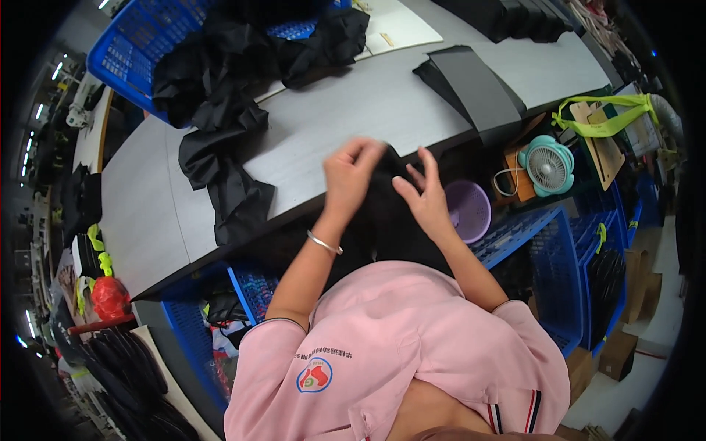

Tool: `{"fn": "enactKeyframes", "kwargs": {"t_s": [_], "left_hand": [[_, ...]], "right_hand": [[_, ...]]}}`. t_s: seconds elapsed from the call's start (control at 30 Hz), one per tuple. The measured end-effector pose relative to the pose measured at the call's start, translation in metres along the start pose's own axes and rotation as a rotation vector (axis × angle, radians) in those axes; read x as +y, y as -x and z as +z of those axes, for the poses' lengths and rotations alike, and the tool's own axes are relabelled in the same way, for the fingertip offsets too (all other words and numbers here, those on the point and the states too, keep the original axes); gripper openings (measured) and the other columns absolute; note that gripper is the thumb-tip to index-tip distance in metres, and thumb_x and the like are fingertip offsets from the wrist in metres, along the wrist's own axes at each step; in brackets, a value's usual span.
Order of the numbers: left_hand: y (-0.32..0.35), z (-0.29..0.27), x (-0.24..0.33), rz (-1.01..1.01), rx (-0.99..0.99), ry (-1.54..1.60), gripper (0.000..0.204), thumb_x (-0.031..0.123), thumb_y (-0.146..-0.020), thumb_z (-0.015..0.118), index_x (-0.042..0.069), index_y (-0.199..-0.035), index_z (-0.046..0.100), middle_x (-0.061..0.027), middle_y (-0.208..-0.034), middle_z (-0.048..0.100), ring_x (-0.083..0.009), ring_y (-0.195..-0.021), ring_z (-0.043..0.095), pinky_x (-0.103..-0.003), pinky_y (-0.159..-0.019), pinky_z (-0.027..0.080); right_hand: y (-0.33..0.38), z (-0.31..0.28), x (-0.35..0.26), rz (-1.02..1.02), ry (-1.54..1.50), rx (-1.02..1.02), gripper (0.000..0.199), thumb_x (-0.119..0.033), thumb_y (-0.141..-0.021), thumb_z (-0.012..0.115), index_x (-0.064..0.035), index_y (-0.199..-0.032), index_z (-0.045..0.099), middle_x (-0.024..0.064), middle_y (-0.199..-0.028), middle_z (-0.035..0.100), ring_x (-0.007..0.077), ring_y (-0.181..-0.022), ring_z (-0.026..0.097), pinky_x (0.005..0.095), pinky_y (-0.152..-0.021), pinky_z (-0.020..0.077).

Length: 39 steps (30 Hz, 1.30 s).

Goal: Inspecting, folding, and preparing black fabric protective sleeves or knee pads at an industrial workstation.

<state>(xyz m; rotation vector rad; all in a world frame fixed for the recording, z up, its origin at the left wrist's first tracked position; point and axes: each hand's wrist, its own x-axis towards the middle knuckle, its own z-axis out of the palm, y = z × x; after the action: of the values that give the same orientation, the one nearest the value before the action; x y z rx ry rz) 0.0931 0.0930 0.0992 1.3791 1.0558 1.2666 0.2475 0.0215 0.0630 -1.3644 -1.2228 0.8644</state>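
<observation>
A: Here we are at the bench [316, 121], and both our hands are up over its near edge! Where is the piece?

B: Right between them, we think: a dark cloth piece [387, 163] just off the edge, above our lap. It runs into the black below, so we can't follow its outline.

A: And the grip?

B: On the left hand [351, 175], thumb and fingers draw in close, but they're blurred; we can't tell whether they pinch the cloth. The right hand [426, 197] is wide, thumb well apart from the fingers, nothing clearly held.

A: So how far along are we?

B: Partway, by our judgement. Over to the right, a stack of flat panels [482, 88] lies squared up, a grey one on top, so that much looks done.

A: And left?

B: Plenty! A crumpled heap of black cloth [228, 70] fills the blue basket [125, 59] and spills onto the bench. The piece at our hands isn't laid down yet, either. How many pieces remain, we can't count.
</observation>
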Motion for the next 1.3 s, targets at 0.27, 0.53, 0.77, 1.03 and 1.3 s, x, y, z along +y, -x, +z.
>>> {"fn": "enactKeyframes", "kwargs": {"t_s": [0.27, 0.53, 0.77, 1.03, 1.3], "left_hand": [[0.030, -0.006, -0.004, 0.066, 0.166, 0.068, 0.022, 0.020, -0.096, 0.067, -0.001, -0.089, 0.070, -0.0038, -0.079, 0.070, -0.0077, -0.069, 0.060, -0.023, -0.063, 0.047], [0.062, -0.008, -0.006, -0.730, -0.299, 1.135, 0.027, 0.019, -0.102, 0.052, -0.001, -0.117, 0.062, -0.0100, -0.107, 0.068, -0.0152, -0.095, 0.068, -0.030, -0.086, 0.056], [0.090, 0.012, -0.058, -0.645, -1.006, 1.304, 0.037, 0.012, -0.095, 0.063, 0.001, -0.130, 0.057, -0.0071, -0.127, 0.062, -0.0154, -0.114, 0.061, -0.030, -0.098, 0.051], [0.064, 0.009, -0.069, 0.069, -0.405, 0.256, 0.039, 0.005, -0.085, 0.071, 0.000, -0.122, 0.061, -0.0040, -0.113, 0.065, -0.0129, -0.097, 0.061, -0.026, -0.088, 0.052], [0.036, -0.032, -0.112, -0.736, 0.092, 1.142, 0.039, 0.001, -0.085, 0.066, 0.000, -0.124, 0.058, -0.0111, -0.118, 0.062, -0.0211, -0.106, 0.059, -0.036, -0.093, 0.050]], "right_hand": [[-0.012, -0.007, -0.017, 0.454, -0.688, -0.218, 0.026, -0.012, -0.097, 0.053, 0.0001, -0.117, 0.064, 0.0052, -0.104, 0.067, 0.0128, -0.097, 0.064, 0.0264, -0.084, 0.0516], [-0.028, -0.006, -0.029, 0.306, -0.478, -0.235, 0.006, -0.006, -0.094, 0.062, -0.0020, -0.096, 0.066, 0.0025, -0.086, 0.068, 0.0083, -0.076, 0.063, 0.0241, -0.069, 0.0527], [-0.006, 0.038, -0.005, 0.238, -0.203, -0.577, 0.006, -0.006, -0.094, 0.062, -0.0035, -0.097, 0.067, -0.0005, -0.083, 0.066, 0.0058, -0.077, 0.060, 0.0231, -0.067, 0.0486], [0.036, 0.034, 0.022, 0.128, -0.131, -0.456, 0.024, -0.013, -0.094, 0.058, -0.0023, -0.115, 0.062, 0.0024, -0.103, 0.065, 0.0073, -0.095, 0.058, 0.0250, -0.083, 0.0469], [0.029, 0.027, 0.021, 0.477, -0.566, -0.294, 0.041, -0.018, -0.093, 0.055, -0.0010, -0.131, 0.053, 0.0035, -0.112, 0.063, 0.0125, -0.102, 0.058, 0.0273, -0.093, 0.0446]]}}
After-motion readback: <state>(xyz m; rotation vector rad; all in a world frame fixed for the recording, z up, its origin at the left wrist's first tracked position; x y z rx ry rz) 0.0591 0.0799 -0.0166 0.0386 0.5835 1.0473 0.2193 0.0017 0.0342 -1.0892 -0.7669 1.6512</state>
